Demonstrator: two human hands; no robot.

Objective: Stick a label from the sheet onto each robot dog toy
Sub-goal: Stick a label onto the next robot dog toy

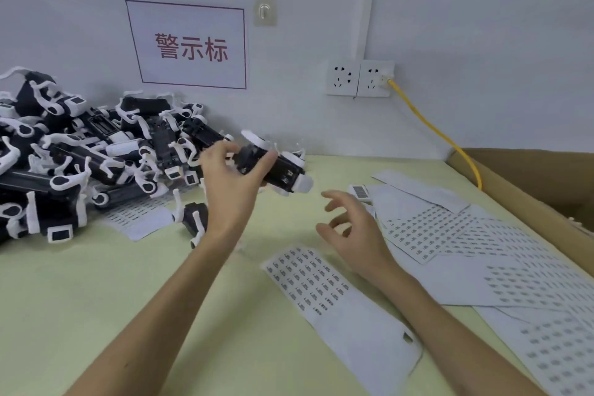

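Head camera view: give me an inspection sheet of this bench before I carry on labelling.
Surface: pale green table, with label sheets and toys lying on it.
Job's things: one robot dog toy held up above the table; pile of toys at the far left; label sheet below the hands; more sheets overlapping at right.
Clutter: small barcode tag beyond the right hand; cardboard box at the right edge.
Grippers: left hand grips the held toy; right hand open, fingers spread above the sheets, holding nothing.
Cables: yellow cable plugged into the wall socket, running down towards the box.
Surroundings: white wall with a red-lettered sign and a hook.
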